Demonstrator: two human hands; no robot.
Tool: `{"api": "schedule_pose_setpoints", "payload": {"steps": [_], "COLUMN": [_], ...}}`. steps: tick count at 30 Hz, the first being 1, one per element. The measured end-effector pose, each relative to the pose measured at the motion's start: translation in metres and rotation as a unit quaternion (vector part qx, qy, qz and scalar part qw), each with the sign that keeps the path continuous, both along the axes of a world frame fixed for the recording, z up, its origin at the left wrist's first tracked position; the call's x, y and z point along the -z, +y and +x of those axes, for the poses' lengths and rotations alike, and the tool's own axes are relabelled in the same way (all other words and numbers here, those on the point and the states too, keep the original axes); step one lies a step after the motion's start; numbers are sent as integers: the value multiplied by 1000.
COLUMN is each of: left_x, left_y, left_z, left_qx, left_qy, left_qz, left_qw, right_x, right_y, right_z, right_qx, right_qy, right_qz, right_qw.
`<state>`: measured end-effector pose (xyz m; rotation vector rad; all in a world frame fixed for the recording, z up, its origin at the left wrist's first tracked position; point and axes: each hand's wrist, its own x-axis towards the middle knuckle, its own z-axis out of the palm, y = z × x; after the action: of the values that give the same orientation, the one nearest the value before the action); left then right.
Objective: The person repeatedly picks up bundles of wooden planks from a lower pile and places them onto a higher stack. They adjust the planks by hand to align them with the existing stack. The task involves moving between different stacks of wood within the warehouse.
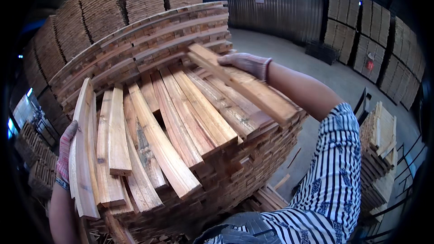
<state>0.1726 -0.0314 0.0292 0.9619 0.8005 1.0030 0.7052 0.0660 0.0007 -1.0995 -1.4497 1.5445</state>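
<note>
My right hand [246, 64], in a pale knitted glove, grips a thick wooden plank [244, 83] by its outer edge. The plank lies slantwise, raised above the right side of a lumber stack. At the far left, my left hand [66, 153], also gloved, is closed against the outer face of a wooden board [82, 153] standing on edge; part of its fingers is hidden behind the board. Between my hands several loose boards [165, 142] lie fanned out on top, with their near ends overhanging the stack [235, 171].
Higher layered lumber [181, 29] rises along the far side of the stack. Tall wood piles [101, 13] stand behind at left, more bundles [375, 40] at far right. A corrugated metal wall [280, 9] closes the back. Nearer right is a smaller board pile [377, 153] beside metal rails.
</note>
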Motion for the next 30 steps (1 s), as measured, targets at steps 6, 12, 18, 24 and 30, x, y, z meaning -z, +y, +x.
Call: {"api": "schedule_pose_setpoints", "payload": {"steps": [6,12,18,24,30], "left_x": [6,11,3,9,10], "left_y": [14,22,5,8,20], "left_z": [-10,-5,2,6,4], "left_qx": [-20,-17,-100,-9,-44], "left_qy": [18,45,80,21,34], "left_qz": [51,67,81,48,32], "left_qw": [998,997,988,999,998], "right_x": [27,31,-11,3,4], "right_y": [-29,39,1,-6,-8], "right_z": [-45,-28,-53,-50,-63], "right_qx": [90,-43,97,57,85], "right_qy": [-23,-216,-320,-118,-153], "right_qz": [50,123,102,25,-4], "right_qw": [994,968,937,991,985]}}
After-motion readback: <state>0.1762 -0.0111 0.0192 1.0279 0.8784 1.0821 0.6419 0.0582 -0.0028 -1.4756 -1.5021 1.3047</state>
